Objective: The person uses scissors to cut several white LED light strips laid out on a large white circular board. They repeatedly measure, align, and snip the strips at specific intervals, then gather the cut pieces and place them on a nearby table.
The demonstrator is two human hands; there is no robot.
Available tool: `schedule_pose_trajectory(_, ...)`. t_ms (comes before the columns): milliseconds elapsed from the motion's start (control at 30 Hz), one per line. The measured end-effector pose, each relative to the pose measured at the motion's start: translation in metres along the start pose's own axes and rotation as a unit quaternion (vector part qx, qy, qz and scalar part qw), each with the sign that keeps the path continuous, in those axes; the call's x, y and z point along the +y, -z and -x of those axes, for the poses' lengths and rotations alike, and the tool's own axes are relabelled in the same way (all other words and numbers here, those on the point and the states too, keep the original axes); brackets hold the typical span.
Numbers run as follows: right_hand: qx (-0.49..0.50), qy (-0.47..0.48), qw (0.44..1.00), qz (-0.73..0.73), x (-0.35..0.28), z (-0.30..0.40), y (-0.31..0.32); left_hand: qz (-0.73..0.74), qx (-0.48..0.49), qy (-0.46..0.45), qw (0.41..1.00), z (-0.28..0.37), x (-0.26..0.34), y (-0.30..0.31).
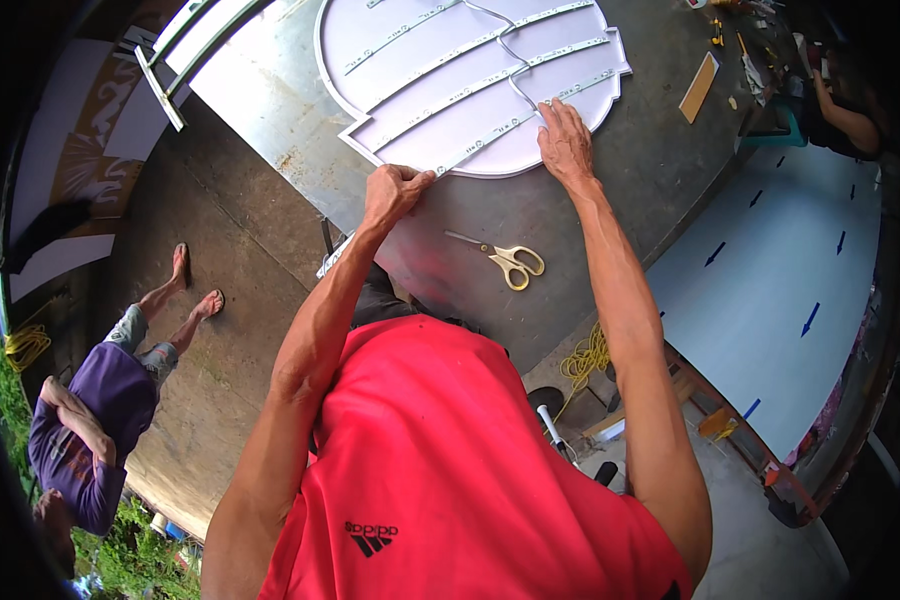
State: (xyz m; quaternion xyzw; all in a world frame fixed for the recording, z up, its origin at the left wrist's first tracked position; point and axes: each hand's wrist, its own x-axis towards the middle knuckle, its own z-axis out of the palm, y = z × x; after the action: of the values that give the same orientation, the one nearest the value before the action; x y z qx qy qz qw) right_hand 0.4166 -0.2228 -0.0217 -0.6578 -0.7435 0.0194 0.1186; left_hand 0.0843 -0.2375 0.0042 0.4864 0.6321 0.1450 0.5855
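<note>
A white rimmed sign panel (pixel 420 97) lies on the metal worktable (pixel 592 195), with several LED module strips running across it in slanted rows. My left hand (pixel 397 193) pinches the near end of the lowest LED strip (pixel 487 140) at the panel's lower edge. Over the right part of the same strip, my right hand (pixel 566 139) rests with its fingers extended, near the end of a grey cable (pixel 516 71) that winds across the rows. Scissors with cream handles (pixel 506 261) lie on the table between my forearms, blades apart from the panel.
A metal frame (pixel 166 94) juts over the table's left corner. A tan strip (pixel 697 88) and small tools lie at the upper right. One person (pixel 97 420) stands at left; another (pixel 844 112) is at far right, beside a pale blue sheet (pixel 765 247). Yellow cable (pixel 586 356) lies below the table edge.
</note>
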Motion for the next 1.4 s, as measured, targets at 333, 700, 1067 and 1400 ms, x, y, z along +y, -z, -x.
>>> schedule_pose_trajectory(333, 0.001, -0.009, 1.0, 0.003, 0.002, 0.002, -0.005, -0.023, 0.01, -0.001, 1.0, 0.0, 0.001, -0.002)
schedule_pose_trajectory(700, 0.001, -0.017, 1.0, 0.0, 0.004, 0.005, -0.007, 0.117, -0.12, -0.009, 0.986, 0.005, -0.008, 0.021)
schedule_pose_trajectory(1067, 0.012, -0.008, 1.0, -0.005, 0.001, 0.004, -0.003, 0.115, -0.131, -0.011, 0.985, 0.003, -0.017, 0.02)
schedule_pose_trajectory(1400, 0.028, 0.016, 0.999, 0.006, 0.005, 0.007, -0.008, 0.094, -0.089, -0.054, 0.99, 0.01, -0.019, 0.019)
